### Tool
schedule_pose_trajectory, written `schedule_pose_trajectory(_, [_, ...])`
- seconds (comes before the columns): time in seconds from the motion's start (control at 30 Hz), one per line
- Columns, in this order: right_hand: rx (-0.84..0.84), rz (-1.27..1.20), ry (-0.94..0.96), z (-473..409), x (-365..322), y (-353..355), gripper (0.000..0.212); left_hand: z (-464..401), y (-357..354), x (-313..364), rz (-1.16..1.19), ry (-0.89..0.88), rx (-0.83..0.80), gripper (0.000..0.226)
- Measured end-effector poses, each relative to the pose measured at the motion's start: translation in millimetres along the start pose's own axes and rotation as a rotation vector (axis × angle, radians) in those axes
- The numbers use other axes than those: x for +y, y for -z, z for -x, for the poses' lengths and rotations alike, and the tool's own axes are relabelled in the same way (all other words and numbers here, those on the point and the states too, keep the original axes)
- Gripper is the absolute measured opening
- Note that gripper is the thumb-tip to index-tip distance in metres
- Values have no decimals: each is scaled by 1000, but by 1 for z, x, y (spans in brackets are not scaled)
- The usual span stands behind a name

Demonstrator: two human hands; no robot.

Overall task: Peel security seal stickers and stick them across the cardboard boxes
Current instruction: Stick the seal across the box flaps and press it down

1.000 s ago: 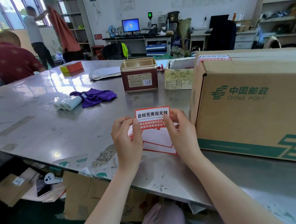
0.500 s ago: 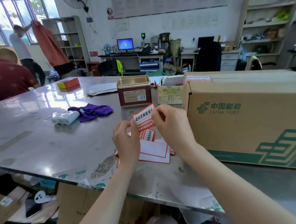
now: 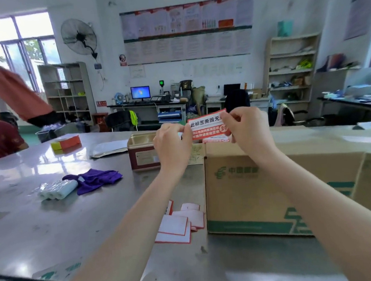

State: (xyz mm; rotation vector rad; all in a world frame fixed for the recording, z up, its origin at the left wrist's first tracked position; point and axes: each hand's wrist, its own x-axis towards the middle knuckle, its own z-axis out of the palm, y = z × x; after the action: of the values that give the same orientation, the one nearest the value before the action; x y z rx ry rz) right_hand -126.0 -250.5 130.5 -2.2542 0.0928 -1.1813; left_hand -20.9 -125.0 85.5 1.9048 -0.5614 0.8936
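Bare steel table [image 3: 55, 224] is seen left of the cardboard box [image 3: 259, 192]. Above its top left edge, a security seal sticker [image 3: 207, 127] is pinched by left hand [image 3: 173, 144] and right hand [image 3: 248, 129], raised since before. Backing sheets [image 3: 177, 228] are left beside the box's base.
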Motion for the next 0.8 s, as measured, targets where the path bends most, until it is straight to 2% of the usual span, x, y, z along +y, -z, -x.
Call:
schedule_pose_trajectory(0.13, [-2,-12,-167,-25,29,20,42,-23,-24,29,-129,-29,-117,42])
schedule_pose_trajectory(0.27, [-72,-61,-340,-39,59,25,40,-33,-47,45,-235,57,-358,43])
schedule_pose_trajectory(0.43, [-106,-125,-491,-42,81,29,28,-29,-63,62,-358,42,-555,27])
schedule_pose_trajectory(0.5, [-120,-104,-495,-43,82,30,26,-27,-64,67,-386,38,-576,21])
schedule_pose_trajectory(0.63, [-120,-117,-529,-44,85,31,25,-28,-65,60,-275,143,-589,32])
schedule_pose_trajectory(0.8, [-137,-100,-544,-43,87,30,26,-30,-66,51,-222,165,-571,23])
